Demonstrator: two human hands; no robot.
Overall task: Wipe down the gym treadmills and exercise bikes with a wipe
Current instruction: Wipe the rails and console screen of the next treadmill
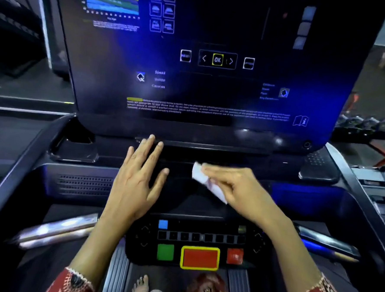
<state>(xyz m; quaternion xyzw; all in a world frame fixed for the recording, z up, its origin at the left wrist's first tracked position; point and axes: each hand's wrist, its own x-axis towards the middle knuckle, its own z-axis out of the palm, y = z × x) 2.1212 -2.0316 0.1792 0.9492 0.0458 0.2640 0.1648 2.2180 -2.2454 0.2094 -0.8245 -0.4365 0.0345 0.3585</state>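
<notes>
The gym is dim around me, and a rack of dumbbells (368, 125) stands far up and to the right of the big red button (200, 258) with the yellow edge. That button sits low on the control panel of the treadmill (83, 184) I stand on. Just left of it is a green button (165, 252), just right of it a small red button (234, 256), and a blue button (163, 224) lies up and to its left. High above the red button the wide screen (213, 84) glows blue, with an OK key in its middle.

Between the red button and the screen runs a dark ledge (231, 157). My left hand (137, 178) is above and to the left of the red button, flat, palm down, fingers straight and spread, with the fingertips reaching the far edge of the ledge. I cannot tell whether the palm touches the surface.

My right hand (236, 189) is above and to the right of the red button. Its fingers and thumb pinch a white wipe (200, 174), which pokes out to the left toward my left hand, over the dark ledge. The wipe is blurred, so I cannot tell whether it touches the surface.

A shiny grip bar (58, 230) lies well left of the red button. Below the button my bare foot (141, 285) shows on the belt, near my patterned red sleeves (72, 283).
</notes>
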